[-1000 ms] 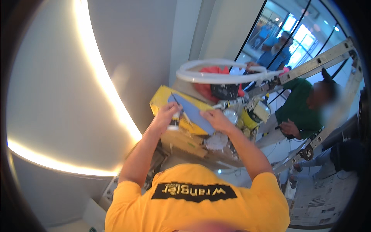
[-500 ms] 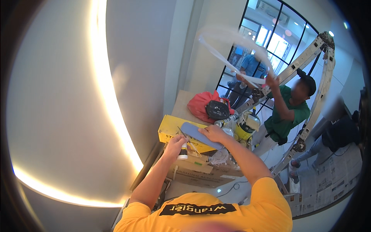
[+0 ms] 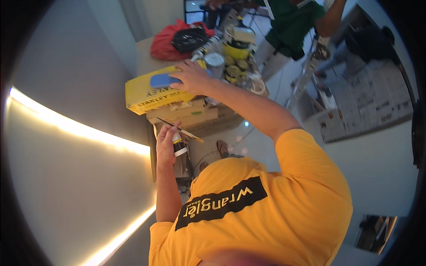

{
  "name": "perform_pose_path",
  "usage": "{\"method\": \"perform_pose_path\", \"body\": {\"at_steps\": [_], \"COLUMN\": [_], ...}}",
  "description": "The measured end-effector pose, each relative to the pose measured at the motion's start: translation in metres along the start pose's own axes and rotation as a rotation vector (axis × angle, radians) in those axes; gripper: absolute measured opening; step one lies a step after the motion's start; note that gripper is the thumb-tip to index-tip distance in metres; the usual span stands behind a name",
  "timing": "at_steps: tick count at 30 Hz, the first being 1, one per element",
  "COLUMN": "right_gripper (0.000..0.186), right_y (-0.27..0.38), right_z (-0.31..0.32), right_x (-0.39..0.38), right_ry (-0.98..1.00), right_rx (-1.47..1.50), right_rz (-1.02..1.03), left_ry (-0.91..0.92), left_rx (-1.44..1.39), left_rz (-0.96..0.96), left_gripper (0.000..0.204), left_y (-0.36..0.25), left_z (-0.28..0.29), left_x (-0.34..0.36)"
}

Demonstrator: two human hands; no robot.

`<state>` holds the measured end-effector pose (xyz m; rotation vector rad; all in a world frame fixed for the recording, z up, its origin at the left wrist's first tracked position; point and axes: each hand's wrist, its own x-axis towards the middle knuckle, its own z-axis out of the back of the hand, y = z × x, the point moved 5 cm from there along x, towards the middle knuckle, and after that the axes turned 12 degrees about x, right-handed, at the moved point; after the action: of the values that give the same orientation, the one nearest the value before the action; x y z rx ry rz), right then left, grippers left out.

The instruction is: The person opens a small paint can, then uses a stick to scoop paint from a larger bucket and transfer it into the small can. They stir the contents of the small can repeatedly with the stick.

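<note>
My right hand (image 3: 193,76) reaches forward and grips one end of a flat blue pad (image 3: 160,80) that lies on top of a long yellow box (image 3: 144,98). My left hand (image 3: 165,142) is lower and nearer to me, closed around a small tube with a white and black end (image 3: 179,146). A thin, yellowish blade-like strip (image 3: 186,132) runs across its fingers. Below the yellow box sit stacked cardboard boxes (image 3: 191,116). My yellow shirt fills the lower part of the view.
A red bag (image 3: 165,41) with a black item (image 3: 191,38) lies behind the box, beside several tins (image 3: 230,68) and a yellow bucket (image 3: 237,48). Another person in a green shirt (image 3: 290,24) stands by a ladder (image 3: 310,71). Newspapers (image 3: 368,106) cover the floor. A lit strip (image 3: 80,128) curves along the wall.
The view has tipped down and closer. My left hand has come off the yellow box toward me with the tube. My right hand stays on the blue pad.
</note>
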<state>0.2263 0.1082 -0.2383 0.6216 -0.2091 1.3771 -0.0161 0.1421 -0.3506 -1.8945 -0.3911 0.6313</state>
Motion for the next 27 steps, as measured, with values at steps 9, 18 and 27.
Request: {"method": "perform_pose_path", "body": {"at_steps": [9,18,27], "right_gripper": [0.040,0.031,0.029], "right_y": [0.068,0.006,-0.026], "right_z": [0.026,0.096,0.257], "right_x": [-0.172,-0.376,-0.653], "right_ry": [0.163,-0.520,-1.447], "right_rx": [0.688,0.970,1.144], "right_rz": [-0.421,-0.872,-0.962], "left_ry": [0.266,0.733,1.092], "left_rx": [0.815,1.123,1.107], "left_rz": [-0.231,-0.531,-0.444], "left_gripper": [0.022,0.027,0.019], "left_y": [0.009,0.079,0.181], "left_z": [-0.079,-0.259,-0.474], "left_x": [0.000,-0.028,-0.110]}}
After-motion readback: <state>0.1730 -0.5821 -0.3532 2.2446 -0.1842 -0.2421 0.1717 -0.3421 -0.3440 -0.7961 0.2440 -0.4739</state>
